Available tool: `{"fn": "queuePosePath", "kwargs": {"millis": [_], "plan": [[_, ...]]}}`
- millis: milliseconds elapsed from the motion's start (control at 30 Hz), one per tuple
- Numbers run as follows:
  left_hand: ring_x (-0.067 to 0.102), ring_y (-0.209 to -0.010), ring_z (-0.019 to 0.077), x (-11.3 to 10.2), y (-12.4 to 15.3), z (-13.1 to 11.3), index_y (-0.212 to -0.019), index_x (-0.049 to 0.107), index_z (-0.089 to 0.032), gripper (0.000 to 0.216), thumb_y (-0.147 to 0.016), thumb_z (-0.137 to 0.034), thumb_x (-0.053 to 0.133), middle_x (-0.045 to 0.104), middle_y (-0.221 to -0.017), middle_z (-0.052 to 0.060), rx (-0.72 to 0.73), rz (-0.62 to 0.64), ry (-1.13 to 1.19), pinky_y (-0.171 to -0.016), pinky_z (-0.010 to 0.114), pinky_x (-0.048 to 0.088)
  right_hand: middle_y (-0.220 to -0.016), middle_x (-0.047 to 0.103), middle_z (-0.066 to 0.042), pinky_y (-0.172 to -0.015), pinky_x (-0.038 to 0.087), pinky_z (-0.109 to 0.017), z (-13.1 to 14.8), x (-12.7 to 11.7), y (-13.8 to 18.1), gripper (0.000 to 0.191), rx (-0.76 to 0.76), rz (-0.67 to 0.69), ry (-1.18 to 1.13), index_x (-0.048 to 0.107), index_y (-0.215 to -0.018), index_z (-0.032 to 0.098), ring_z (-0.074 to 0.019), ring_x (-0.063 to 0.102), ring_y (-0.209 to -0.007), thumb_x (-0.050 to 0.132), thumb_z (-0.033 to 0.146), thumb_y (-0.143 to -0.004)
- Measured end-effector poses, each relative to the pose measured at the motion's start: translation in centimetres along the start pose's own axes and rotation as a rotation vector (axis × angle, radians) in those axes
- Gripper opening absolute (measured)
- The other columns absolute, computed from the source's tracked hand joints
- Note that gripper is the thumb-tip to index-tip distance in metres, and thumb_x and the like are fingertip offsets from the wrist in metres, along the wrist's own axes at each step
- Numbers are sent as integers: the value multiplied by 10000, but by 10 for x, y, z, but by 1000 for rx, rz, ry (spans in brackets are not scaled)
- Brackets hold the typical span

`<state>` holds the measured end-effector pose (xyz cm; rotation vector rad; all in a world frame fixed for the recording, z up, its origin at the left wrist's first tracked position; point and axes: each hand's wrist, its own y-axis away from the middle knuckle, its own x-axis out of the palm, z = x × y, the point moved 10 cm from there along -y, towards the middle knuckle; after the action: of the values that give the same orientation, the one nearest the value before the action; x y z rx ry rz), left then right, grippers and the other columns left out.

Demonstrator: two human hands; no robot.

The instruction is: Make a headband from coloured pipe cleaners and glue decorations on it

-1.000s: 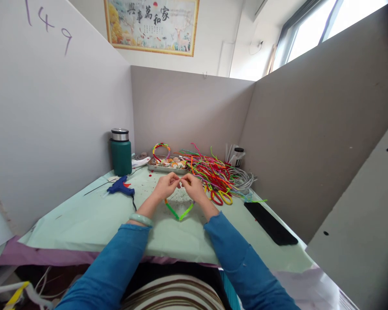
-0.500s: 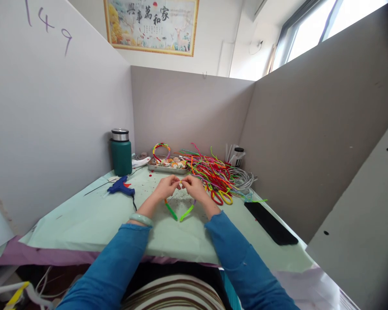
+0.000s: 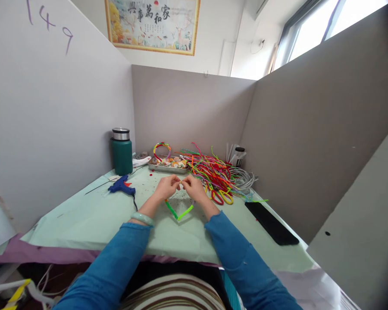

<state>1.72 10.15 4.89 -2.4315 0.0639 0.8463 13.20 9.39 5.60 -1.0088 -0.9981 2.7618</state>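
Note:
Above the middle of the table, my left hand (image 3: 168, 187) and my right hand (image 3: 194, 187) meet with fingertips pinched. Between them they grip the far part of a band wrapped in coloured pipe cleaner (image 3: 171, 209). Its green and lime ends hang towards me and meet in a point; my hands hide most of the upper part. A small yellowish bit shows between the fingertips. A similar finished-looking band (image 3: 162, 151) stands in a metal tray (image 3: 168, 169) behind my hands.
To the left lie a blue glue gun (image 3: 122, 185) and a green bottle (image 3: 122, 156). A heap of pipe cleaners (image 3: 210, 170) fills the back right, beside coiled grey wire (image 3: 244, 178). A black flat object (image 3: 271, 224) lies at right. Partitions (image 3: 194, 103) enclose the table.
The two green ends of the band have come together, where a small gap was before. Both hands stay pinched in almost the same place.

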Motion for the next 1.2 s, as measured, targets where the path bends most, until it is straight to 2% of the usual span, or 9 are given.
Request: {"fn": "queuePosePath", "kwargs": {"millis": [167, 267, 333, 467, 567, 700, 867, 1000, 1200], "plan": [[581, -598, 127, -7, -2, 1, -785, 599, -170, 152, -748, -292, 516, 670, -644, 20, -19, -51, 95, -583, 220, 413, -682, 613, 7, -554, 364, -213, -5, 2, -1, 162, 42, 3, -141, 589, -780, 175, -107, 520, -597, 486, 301, -782], [493, -474, 92, -20, -3, 2, -845, 595, -148, 255, -740, -374, 543, 655, -651, 24, -60, -134, 277, -481, 208, 362, -694, 602, 9, -473, 351, -202, -14, 2, -3, 213, 142, 30, -335, 566, -873, 169, -93, 494, -514, 495, 342, -771], [409, -401, 61, -25, -2, 1, -895, 581, -141, 326, -734, -423, 549, 645, -682, 23, -89, -162, 429, -416, 204, 312, -663, 582, 11, -445, 341, -197, -18, 1, -5, 206, 185, 42, -441, 556, -838, 162, -86, 471, -482, 491, 344, -765], [397, -403, 54, -23, 0, 0, -891, 567, -140, 384, -741, -492, 526, 627, -745, 35, -133, -133, 636, -384, 204, 296, -655, 553, 16, -490, 365, -195, -17, -14, -9, 201, 136, -77, -629, 553, -821, 163, -82, 456, -520, 491, 345, -763], [407, -440, 61, -18, -2, 1, -803, 565, -134, 358, -743, -486, 532, 549, -636, 1, -133, -103, 738, -424, 203, 321, -684, 547, 16, -533, 377, -199, -19, -23, -10, 232, 106, -168, -697, 557, -886, 164, -86, 457, -560, 505, 351, -760], [333, -453, 52, -26, -3, 9, -680, 523, -145, 298, -713, -435, 584, 367, -515, -60, -126, -192, 780, -445, 187, 277, -755, 568, 6, -571, 388, -209, -25, -16, -11, 258, 110, -133, -562, 561, -950, 171, -101, 484, -628, 518, 331, -752], [317, -464, 57, -31, -2, 14, -634, 484, -157, 308, -708, -440, 580, 353, -525, -59, -146, -238, 699, -441, 194, 243, -814, 616, 0, -595, 410, -217, -45, 3, -7, 209, 220, -36, -254, 589, -918, 190, -121, 537, -701, 549, 296, -743], [370, -479, 70, -32, -2, 18, -628, 502, -157, 336, -692, -480, 571, 421, -530, -42, -185, -270, 638, -462, 202, 285, -741, 646, -22, -468, 390, -189, -57, 24, 2, 104, 368, 98, -273, 596, -804, 168, -99, 535, -557, 535, 243, -766], [495, -578, 112, -30, -4, 27, -815, 613, -144, 376, -686, -493, 556, 594, -663, 21, -203, -280, 503, -539, 218, 371, -746, 664, -45, -363, 372, -172, -74, 28, 9, 128, 530, 78, -361, 559, -813, 154, -83, 525, -457, 556, 279, -785]]}}
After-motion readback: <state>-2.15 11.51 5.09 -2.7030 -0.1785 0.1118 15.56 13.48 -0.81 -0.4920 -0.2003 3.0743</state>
